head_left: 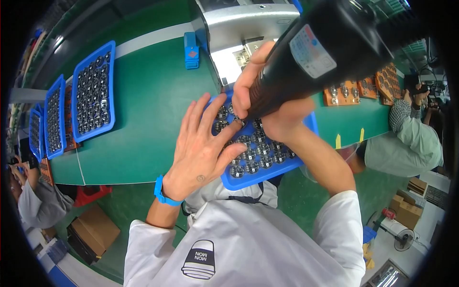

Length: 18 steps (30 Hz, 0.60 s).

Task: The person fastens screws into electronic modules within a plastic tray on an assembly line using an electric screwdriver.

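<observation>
Centrally, two hands, one black tool

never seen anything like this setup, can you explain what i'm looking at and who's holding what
There is no robot here, just a person working with bare hands. The single picture comes from a wide, curved-looking camera worn on their head, looking down, so edges bend near its rim.

The right hand grips a large black tool, angled down over a blue tray of small round parts. The left hand spreads over that tray, its fingers reaching toward the parts; the tool's lower end is hidden.

On the green table, more filled trays stand at left, a metal box ahead and orange blocks at right.
</observation>
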Motion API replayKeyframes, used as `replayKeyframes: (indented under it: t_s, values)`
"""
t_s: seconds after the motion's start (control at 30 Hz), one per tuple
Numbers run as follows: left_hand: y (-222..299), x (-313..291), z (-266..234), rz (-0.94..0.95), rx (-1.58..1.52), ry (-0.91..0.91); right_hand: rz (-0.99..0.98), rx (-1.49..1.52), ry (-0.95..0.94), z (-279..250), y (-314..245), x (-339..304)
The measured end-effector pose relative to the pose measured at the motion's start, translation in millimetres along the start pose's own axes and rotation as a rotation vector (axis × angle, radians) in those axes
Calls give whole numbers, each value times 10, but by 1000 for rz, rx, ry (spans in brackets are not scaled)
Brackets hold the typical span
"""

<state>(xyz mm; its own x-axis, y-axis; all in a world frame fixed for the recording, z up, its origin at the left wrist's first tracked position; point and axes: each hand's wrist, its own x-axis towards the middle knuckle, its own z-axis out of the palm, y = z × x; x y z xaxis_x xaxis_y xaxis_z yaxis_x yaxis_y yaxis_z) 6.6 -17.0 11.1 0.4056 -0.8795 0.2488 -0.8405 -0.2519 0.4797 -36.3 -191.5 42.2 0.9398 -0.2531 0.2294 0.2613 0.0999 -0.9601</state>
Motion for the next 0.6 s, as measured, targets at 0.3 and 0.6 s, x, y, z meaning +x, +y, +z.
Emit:
replayKeyframes:
  t_s: [0.3, 0.6]
  values:
    - [13, 12, -17, -8, -24, -10, -69, -58, -18, 36, 4, 28]
    - [-10, 7, 16, 32, -22, 55, -428, 163, -98, -428, -454, 422]
